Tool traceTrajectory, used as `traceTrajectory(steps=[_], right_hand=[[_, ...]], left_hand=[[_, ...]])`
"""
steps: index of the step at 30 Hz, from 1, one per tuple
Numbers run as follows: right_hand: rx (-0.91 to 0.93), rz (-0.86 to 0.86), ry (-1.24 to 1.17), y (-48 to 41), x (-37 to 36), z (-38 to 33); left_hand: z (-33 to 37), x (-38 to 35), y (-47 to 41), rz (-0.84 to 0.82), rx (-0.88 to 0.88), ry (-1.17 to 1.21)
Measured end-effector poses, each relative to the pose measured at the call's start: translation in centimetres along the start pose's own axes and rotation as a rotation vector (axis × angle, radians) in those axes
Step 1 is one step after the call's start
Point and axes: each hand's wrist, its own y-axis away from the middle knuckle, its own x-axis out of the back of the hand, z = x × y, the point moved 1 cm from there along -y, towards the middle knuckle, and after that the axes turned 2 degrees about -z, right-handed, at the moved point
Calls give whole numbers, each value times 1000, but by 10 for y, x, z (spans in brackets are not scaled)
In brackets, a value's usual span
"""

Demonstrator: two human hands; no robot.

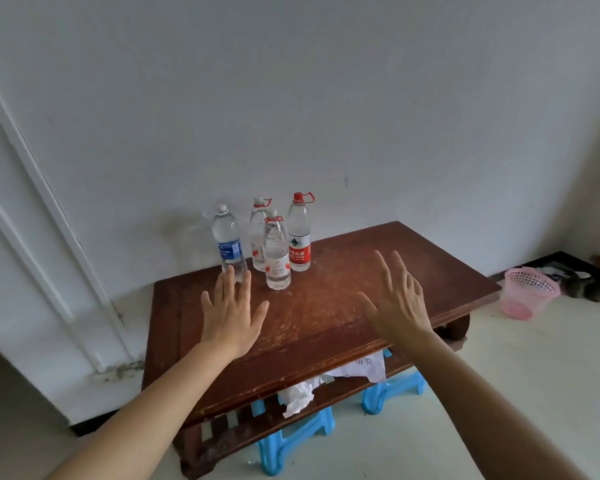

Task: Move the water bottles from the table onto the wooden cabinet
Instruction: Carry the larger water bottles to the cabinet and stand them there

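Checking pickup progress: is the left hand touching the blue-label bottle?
Cannot tell: in the head view the left hand overlaps the blue-label bottle at its base; depth unclear.

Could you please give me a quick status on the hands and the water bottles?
Open, no grip: left hand, right hand. Four water bottles upright on wooden table, far left. Nothing in the way; cabinet out of view.

A plain home room: low wooden table, pink wastebasket, white wall.

Four bottles, two stools, two hands
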Motion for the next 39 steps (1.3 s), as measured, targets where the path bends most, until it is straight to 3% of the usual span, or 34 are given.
traceTrajectory(steps=[7, 16, 27, 30, 35, 39], right_hand=[[89, -87, -71, -163, -39, 5], [211, -294, -131, -247, -122, -43], [138, -424, -230, -371, -199, -142], [87, -443, -366, -375, -204, -144], [11, -317, -473, -355, -201, -108], [-239, -283, -673, -333, -190, -37]], left_hand=[[-3, -11, -108, 5, 139, 24], [-45, -86, -180, -171, 260, 65], [-106, -142, -289, -214, 89, 189], [-106, -156, -308, -254, 43, 234], [-77, -187, -341, -334, -119, 311], [-22, -216, -362, -453, -233, 322]])
